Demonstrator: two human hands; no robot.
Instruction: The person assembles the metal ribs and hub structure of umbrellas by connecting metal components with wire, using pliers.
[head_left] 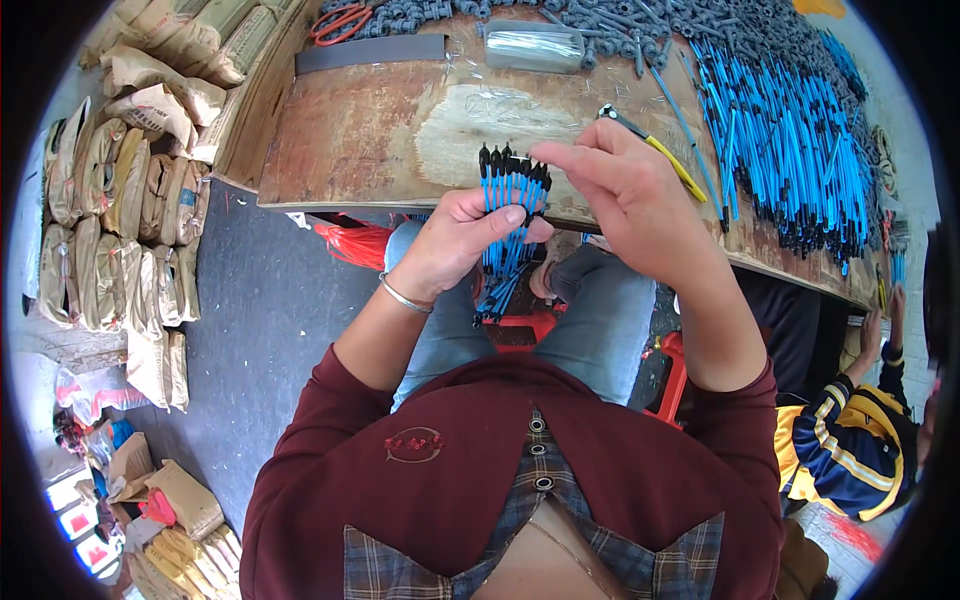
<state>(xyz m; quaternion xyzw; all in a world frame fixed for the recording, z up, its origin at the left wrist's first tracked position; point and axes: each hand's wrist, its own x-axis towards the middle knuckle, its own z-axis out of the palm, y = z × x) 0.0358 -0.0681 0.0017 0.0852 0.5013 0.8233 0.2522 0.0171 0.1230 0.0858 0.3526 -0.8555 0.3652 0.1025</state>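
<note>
My left hand [455,235] is wrapped round a bundle of thin blue rods with black tips [510,190], its thumb across the front. The black tips point up toward the table's front edge, and the rods' lower ends hang over my lap. At the tips, my right hand [625,185] reaches in from the right with bent fingers and one digit stretched to the bundle. Whatever it pinches there is too small to make out. Behind the right hand lie cutting pliers with yellow handles [675,165].
On the wooden table [350,130] stand a clear tray of thin pale pieces [535,45], a dark flat strip [370,55] and orange-handled scissors [340,22]. A heap of blue rods [790,150] and grey plastic fittings [620,20] covers the right and back. Another person's hand [870,335] shows at right.
</note>
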